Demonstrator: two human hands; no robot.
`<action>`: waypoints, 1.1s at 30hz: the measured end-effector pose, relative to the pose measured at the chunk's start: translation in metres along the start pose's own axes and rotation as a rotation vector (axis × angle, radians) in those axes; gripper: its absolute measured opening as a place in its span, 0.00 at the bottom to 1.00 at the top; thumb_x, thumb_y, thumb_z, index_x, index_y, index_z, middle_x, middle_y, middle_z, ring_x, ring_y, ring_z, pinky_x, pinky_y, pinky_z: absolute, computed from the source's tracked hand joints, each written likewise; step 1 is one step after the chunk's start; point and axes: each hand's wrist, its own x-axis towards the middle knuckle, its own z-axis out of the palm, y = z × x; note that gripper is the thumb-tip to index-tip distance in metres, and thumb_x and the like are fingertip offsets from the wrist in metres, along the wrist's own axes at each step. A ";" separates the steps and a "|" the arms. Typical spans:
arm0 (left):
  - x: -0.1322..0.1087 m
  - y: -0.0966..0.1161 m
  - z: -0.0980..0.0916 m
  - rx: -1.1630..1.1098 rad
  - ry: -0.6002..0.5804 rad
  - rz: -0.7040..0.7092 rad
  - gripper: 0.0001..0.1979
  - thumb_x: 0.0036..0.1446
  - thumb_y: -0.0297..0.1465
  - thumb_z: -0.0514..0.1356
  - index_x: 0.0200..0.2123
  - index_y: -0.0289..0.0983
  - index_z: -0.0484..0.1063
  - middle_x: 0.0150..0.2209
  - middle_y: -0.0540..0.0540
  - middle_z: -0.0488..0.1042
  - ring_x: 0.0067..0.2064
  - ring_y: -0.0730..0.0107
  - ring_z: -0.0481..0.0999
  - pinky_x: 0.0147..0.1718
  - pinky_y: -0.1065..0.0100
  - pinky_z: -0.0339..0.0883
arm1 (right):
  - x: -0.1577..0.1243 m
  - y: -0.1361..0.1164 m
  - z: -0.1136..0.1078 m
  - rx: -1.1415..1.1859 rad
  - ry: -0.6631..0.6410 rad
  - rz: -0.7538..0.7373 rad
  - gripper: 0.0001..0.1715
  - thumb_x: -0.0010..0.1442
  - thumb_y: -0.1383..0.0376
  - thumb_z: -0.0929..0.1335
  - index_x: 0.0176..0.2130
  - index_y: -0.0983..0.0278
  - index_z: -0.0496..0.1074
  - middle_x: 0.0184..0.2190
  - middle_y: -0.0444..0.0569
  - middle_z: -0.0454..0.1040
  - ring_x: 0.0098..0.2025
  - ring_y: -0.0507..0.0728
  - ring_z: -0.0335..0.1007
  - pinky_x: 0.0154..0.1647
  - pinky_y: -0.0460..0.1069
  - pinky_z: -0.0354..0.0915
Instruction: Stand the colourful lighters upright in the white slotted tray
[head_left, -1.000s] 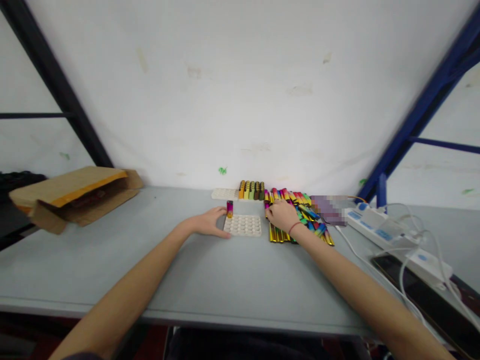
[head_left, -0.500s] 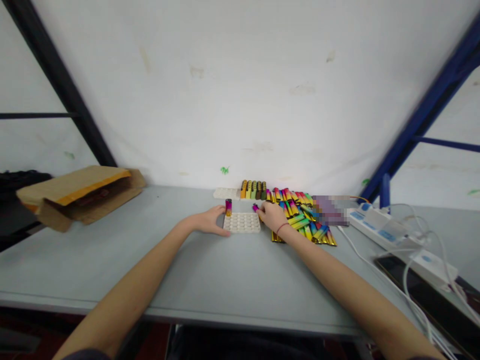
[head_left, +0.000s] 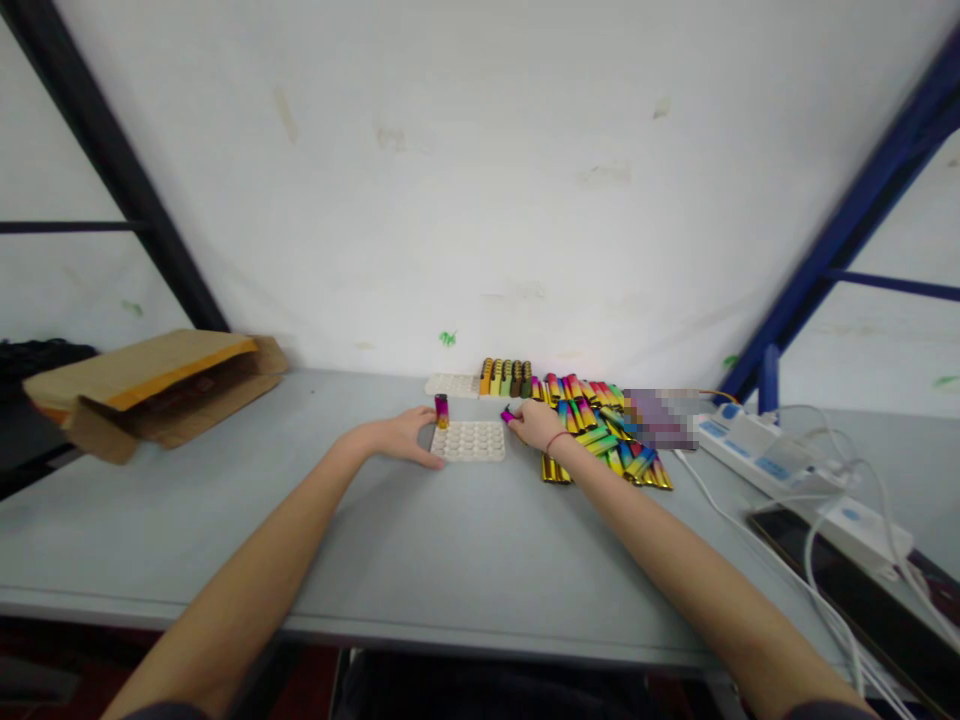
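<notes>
My left hand [head_left: 401, 436] rests against the left edge of a white dimpled tray [head_left: 472, 443], fingers curled round its side. One iridescent purple-gold tube [head_left: 441, 411] stands upright in the tray's far left corner, by my left fingertips. My right hand [head_left: 534, 424] is pinched on a small magenta tube [head_left: 508, 414] just off the tray's right far corner. A pile of shiny multicoloured tubes [head_left: 604, 440] lies on the table to the right of that hand.
A second white tray [head_left: 450, 385] holding a row of upright tubes [head_left: 506, 379] stands by the wall. An open cardboard box [head_left: 150, 385] lies at the left. White power strips [head_left: 757, 450], cables and a dark phone [head_left: 847, 580] occupy the right side.
My right hand left the pile with a magenta tube and moved left to the tray. The tray and my left hand shifted slightly left.
</notes>
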 end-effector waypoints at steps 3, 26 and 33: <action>-0.006 -0.002 -0.010 0.002 -0.050 -0.083 0.52 0.40 0.54 0.63 0.61 0.27 0.57 0.65 0.30 0.54 0.64 0.47 0.56 0.62 0.59 0.51 | -0.001 -0.002 0.000 -0.011 -0.016 0.016 0.17 0.62 0.61 0.64 0.36 0.70 0.77 0.37 0.60 0.78 0.39 0.59 0.75 0.37 0.47 0.65; 0.011 0.080 0.009 -0.905 0.559 0.113 0.24 0.52 0.46 0.62 0.44 0.33 0.70 0.41 0.42 0.75 0.39 0.60 0.77 0.32 0.66 0.72 | 0.001 0.002 -0.017 0.488 0.165 -0.123 0.18 0.64 0.61 0.61 0.35 0.69 0.76 0.34 0.56 0.78 0.35 0.56 0.75 0.36 0.47 0.67; 0.009 0.083 0.031 -1.013 0.488 0.100 0.21 0.53 0.44 0.62 0.43 0.35 0.69 0.41 0.45 0.73 0.37 0.65 0.76 0.35 0.66 0.71 | 0.012 -0.002 0.009 -0.075 0.071 0.075 0.17 0.63 0.64 0.63 0.43 0.72 0.76 0.43 0.65 0.76 0.47 0.63 0.73 0.47 0.51 0.65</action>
